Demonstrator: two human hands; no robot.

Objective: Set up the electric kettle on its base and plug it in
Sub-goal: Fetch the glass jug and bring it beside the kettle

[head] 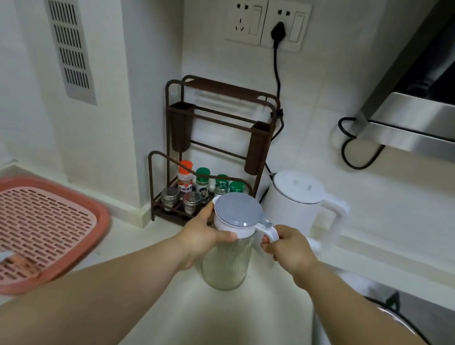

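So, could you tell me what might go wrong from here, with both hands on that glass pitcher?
The ribbed glass pitcher is close in front of the white kettle; swinging it could knock the kettle or the spice rack. The left hand grips only the white collar and the right hand the small handle, so it may slip. A black plug is already in the wall socket; spilled liquid near its cord would be hazardous.

You are in a home kitchen. A pale countertop [227, 333] runs to a tiled wall, a brown rack [211, 152] holds spice jars [190, 181], a steel range hood [438, 120] hangs at right, and a pink draining tray [22, 231] lies at left.
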